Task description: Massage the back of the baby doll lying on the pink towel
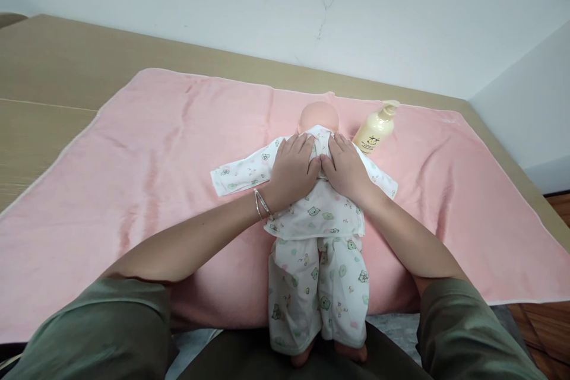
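A baby doll (pixel 319 115) lies on a pink blanket, its bald head away from me and its feet over the near edge. It wears a white printed top (pixel 316 214) and matching trousers (pixel 296 291), and both sleeves spread out sideways. My left hand (pixel 294 167) rests flat on the left upper part of the top. Beside it, my right hand (pixel 345 167) lies flat on the right upper part. The thumbs nearly meet in the middle, and the fingers point towards the doll's head. Neither hand grips anything.
The pink blanket (pixel 200 148) covers much of a wooden table (pixel 133 47). Right of the doll's head a cream pump bottle (pixel 376 127) lies tilted on the blanket. A white wall (pixel 222 6) rises behind the table's far edge.
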